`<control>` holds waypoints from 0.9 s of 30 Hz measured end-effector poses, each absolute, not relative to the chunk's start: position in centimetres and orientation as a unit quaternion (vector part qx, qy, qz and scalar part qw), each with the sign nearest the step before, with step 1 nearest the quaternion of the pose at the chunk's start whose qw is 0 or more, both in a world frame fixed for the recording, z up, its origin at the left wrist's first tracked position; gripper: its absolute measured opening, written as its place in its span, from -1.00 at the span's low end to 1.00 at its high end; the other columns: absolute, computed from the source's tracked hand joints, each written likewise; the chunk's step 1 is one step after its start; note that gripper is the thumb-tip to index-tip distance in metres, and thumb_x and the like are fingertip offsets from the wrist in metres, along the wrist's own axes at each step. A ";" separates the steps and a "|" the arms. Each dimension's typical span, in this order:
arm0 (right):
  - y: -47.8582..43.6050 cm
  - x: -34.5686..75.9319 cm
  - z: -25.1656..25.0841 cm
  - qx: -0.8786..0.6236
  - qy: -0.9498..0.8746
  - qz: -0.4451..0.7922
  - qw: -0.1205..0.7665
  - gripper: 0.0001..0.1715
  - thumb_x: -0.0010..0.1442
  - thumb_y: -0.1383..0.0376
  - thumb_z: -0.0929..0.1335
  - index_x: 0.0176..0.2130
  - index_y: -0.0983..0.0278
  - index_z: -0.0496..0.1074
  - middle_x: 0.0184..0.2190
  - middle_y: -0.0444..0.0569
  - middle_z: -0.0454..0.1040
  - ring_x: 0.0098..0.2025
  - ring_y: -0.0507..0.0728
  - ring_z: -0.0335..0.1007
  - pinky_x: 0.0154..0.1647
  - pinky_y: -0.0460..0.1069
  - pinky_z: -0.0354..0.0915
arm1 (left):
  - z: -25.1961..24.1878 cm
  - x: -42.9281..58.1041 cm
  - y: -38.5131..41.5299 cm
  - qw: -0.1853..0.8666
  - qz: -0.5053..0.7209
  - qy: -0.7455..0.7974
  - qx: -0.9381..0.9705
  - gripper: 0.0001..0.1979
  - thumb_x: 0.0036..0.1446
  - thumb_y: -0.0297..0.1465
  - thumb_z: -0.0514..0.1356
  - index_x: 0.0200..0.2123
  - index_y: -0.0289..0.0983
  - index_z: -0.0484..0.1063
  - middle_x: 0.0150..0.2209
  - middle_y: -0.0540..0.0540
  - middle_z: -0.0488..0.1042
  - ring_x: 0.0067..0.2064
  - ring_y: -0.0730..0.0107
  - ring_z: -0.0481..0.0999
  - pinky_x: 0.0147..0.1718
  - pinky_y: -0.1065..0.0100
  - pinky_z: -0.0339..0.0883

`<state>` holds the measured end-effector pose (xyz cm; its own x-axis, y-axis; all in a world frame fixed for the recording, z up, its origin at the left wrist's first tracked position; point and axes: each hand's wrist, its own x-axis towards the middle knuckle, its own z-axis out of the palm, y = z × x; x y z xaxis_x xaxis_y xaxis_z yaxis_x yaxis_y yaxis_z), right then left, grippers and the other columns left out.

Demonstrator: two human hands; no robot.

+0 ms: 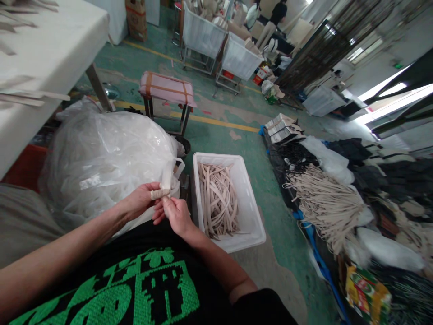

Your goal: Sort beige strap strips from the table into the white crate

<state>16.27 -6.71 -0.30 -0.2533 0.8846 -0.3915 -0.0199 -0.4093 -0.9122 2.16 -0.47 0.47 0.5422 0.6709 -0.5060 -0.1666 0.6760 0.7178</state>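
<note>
Close in front of my body, my left hand (150, 198) and my right hand (177, 214) meet at a pale fabric strap (166, 177). The strap stands up from the fingers and bends over in a loop. Several fingers of my left hand are curled round it, and one finger has a beige wrapping (159, 194). My right thumb and fingers pinch the lower end of the strap; the exact grip is partly hidden. Just right of my hands, a white plastic bin (252, 221) holds a tangle of beige straps (219, 198).
A big clear plastic bag (111, 149) bulges at my left, beside a white table (67, 40) with strips on it. A pink-topped stool (167, 88) stands ahead. At right, bundled beige cords (326, 203) lie among piled materials. Farther off are wheeled white bins (204, 38) and people.
</note>
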 end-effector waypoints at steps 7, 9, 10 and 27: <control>-7.6 16.2 -1.1 -0.458 -0.419 0.744 0.247 -0.49 0.34 -0.03 0.25 -0.34 0.35 0.44 -0.53 -0.01 0.53 -0.56 0.06 0.46 -0.46 -0.07 0.32 | 0.6 0.9 1.4 0.747 0.294 0.507 0.313 -0.52 -0.48 -0.21 0.59 -0.50 -0.35 0.53 -0.58 0.07 0.38 -0.57 0.63 0.16 -0.57 0.51 0.07; -7.0 16.1 -0.9 -0.479 -0.400 0.730 0.278 -0.52 0.35 0.02 0.24 -0.36 0.33 0.41 -0.53 -0.01 0.53 -0.56 0.08 0.46 -0.45 -0.05 0.33 | 0.7 1.1 1.2 0.767 0.276 0.487 0.315 -0.53 -0.43 -0.19 0.58 -0.51 -0.34 0.52 -0.62 0.08 0.35 -0.59 0.62 0.14 -0.58 0.50 0.05; -6.6 16.0 -0.7 -0.487 -0.396 0.720 0.296 -0.54 0.35 0.03 0.23 -0.36 0.33 0.41 -0.53 -0.01 0.53 -0.55 0.08 0.47 -0.44 -0.05 0.33 | 0.8 1.2 1.1 0.777 0.266 0.475 0.317 -0.54 -0.40 -0.17 0.57 -0.51 -0.33 0.52 -0.64 0.09 0.32 -0.61 0.61 0.14 -0.59 0.48 0.03; -7.1 15.5 -0.8 -0.438 -0.427 0.761 0.215 -0.56 0.39 0.04 0.25 -0.23 0.35 0.48 -0.47 -0.03 0.57 -0.52 0.06 0.47 -0.34 -0.04 0.36 | 0.9 0.4 2.0 0.734 0.274 0.468 0.408 -0.63 -0.31 -0.19 0.54 -0.52 -0.32 0.57 -0.61 0.05 0.37 -0.56 0.55 0.19 -0.55 0.48 0.07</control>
